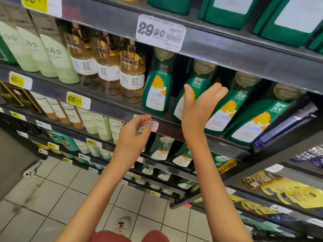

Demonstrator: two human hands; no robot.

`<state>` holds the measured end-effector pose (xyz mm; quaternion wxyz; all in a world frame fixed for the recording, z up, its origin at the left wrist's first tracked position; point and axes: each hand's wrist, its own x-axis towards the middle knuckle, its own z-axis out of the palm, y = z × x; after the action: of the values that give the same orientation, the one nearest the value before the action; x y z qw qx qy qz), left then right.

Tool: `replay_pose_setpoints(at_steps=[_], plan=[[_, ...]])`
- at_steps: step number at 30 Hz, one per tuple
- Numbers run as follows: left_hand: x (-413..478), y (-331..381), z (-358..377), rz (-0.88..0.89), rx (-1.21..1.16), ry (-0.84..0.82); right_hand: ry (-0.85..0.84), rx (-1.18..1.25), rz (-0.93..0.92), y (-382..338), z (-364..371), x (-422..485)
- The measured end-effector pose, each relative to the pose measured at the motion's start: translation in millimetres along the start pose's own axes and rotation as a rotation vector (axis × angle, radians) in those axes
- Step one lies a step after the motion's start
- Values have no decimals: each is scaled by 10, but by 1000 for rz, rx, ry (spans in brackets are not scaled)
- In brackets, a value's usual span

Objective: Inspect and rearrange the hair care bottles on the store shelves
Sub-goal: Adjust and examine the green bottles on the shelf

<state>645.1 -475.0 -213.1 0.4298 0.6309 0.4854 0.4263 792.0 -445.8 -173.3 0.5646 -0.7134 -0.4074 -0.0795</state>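
Observation:
Several green hair care bottles with an orange flower stand leaning in a row on the middle shelf (108, 106). My right hand (201, 109) grips the second green bottle (201, 75) from the left: the thumb lies on its front label and the fingers curl round its right side. The first green bottle (157, 88) stands just left of it, and two more (225, 109) (258, 123) lean to its right. My left hand (134, 135) is lower, at the shelf's front edge, with its fingers and thumb pinching a small pinkish price tag (154, 125).
Amber bottles (132, 72) and pale green tubes (57, 56) fill the shelf's left part. A dark blue bottle (286, 119) lies at the far right. A 29.90 tag (160, 32) hangs on the shelf above, with green packs (227, 11) on it. Lower shelves hold more bottles; tiled floor (57, 194) below.

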Motion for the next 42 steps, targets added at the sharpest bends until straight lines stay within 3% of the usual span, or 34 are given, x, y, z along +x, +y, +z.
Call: replay_pose_setpoints(at_steps=[14, 21, 27, 33, 36, 39, 42], plan=[[-81, 67, 114, 23, -7, 5, -136, 130, 26, -8, -108, -84], [-145, 27, 88, 3, -1, -38, -262, 321, 215, -84, -381, -231], [-383, -79, 112, -225, -269, -304, -490, 438, 393, 41, -562, -546], [-676, -272, 60, -300, -428, -246, -784, 503, 557, 213, -579, -757], [-728, -329, -31, -351, -515, -300, -982, 753, 700, 312, -593, -800], [-761, -352, -110, -409, -650, -355, -1062, 1099, 842, 345, -601, -820], [-805, -391, -136, -492, -787, -381, -1122, 1164, 852, 356, -538, -872]])
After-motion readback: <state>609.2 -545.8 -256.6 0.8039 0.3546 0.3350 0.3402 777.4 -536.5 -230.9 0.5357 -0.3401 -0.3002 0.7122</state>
